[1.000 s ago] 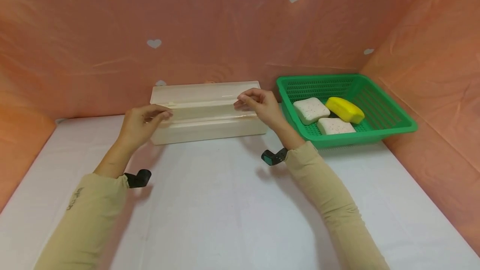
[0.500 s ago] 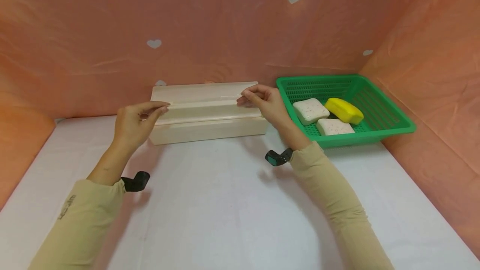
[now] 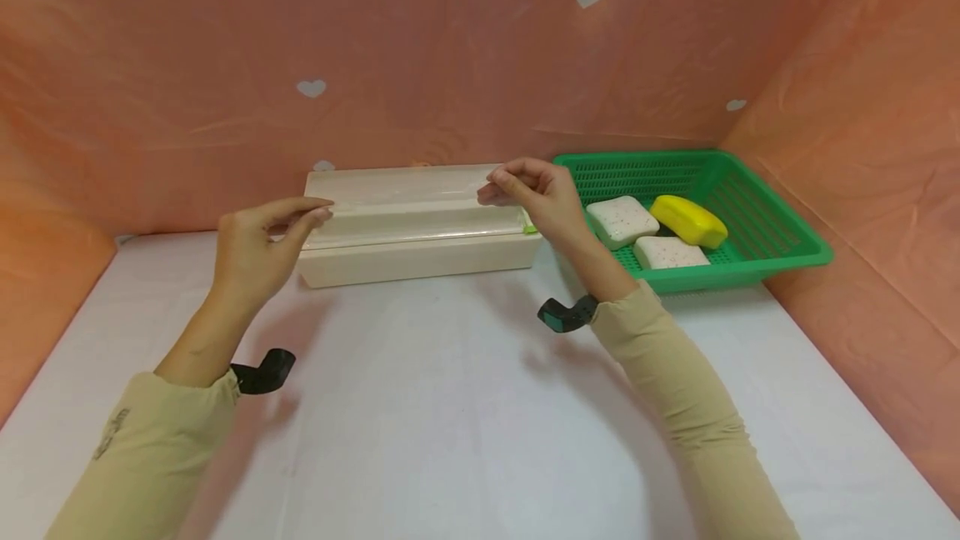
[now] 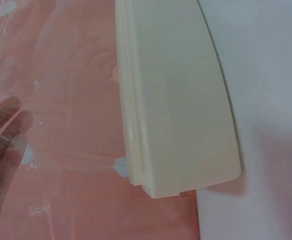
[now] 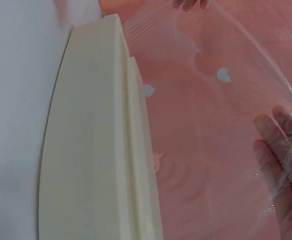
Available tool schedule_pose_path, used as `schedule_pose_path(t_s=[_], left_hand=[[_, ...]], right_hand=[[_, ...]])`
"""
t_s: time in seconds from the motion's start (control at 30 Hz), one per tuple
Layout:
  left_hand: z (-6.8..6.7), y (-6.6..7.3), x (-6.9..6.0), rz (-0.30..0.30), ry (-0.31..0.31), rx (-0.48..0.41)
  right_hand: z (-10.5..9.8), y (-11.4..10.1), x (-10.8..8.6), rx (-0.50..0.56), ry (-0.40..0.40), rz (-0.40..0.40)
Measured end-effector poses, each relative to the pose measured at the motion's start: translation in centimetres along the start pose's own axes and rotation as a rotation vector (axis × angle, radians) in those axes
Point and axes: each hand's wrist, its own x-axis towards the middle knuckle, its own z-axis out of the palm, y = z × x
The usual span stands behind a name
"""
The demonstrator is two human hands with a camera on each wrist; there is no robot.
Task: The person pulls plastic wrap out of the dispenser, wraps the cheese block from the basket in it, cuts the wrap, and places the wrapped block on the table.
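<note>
A long cream cling film dispenser [image 3: 420, 261] lies on the table with its lid [image 3: 397, 184] raised at the back. From it stretches a clear sheet of cling film [image 5: 211, 125], also plain in the left wrist view. My left hand [image 3: 258, 244] pinches the sheet's left corner between thumb and fingers, above the dispenser's left end. Over the right end, my right hand [image 3: 543, 198] pinches the other corner, and film wrinkles around its fingers. A small bright green piece [image 3: 529, 229] shows at the dispenser's right end. The film roll inside cannot be made out.
To the right stands a green plastic basket [image 3: 813, 252] holding a yellow sponge-like block [image 3: 690, 221] and two white speckled blocks [image 3: 622, 221]. A white cloth covers the table [image 3: 420, 415]. Orange cloth [image 3: 450, 48] with white hearts hangs close behind the dispenser.
My hands have drawn apart: the left has shifted left, the right a little right and up. Both keep their pinch on the film. The green piece has come into view beside my right hand.
</note>
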Motion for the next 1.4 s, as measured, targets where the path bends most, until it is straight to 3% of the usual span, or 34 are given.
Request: schedule_pose_path(t_s=[0.43, 0.7, 1.0, 1.23, 1.4], left_hand=[[-1.2, 1.9, 0.2, 0.037, 0.041, -0.052], [-1.8, 2.7, 0.2, 0.088, 0.073, -0.03], [-2.6, 4.3, 0.3, 0.081, 0.11, -0.102], [-3.3, 5.5, 0.6, 0.11, 0.104, -0.082], [-3.6, 6.2, 0.6, 0.081, 0.138, -0.13]], right_hand=[[0.0, -1.9, -0.2, 0.017, -0.002, -0.049], [0.2, -3.0, -0.5, 0.016, 0.021, -0.083], [0.5, -4.5, -1.0, 0.069, 0.031, -0.18], [0.6, -5.6, -1.0, 0.091, 0.044, -0.201], [0.6, -6.2, -1.0, 0.071, 0.055, -0.227]])
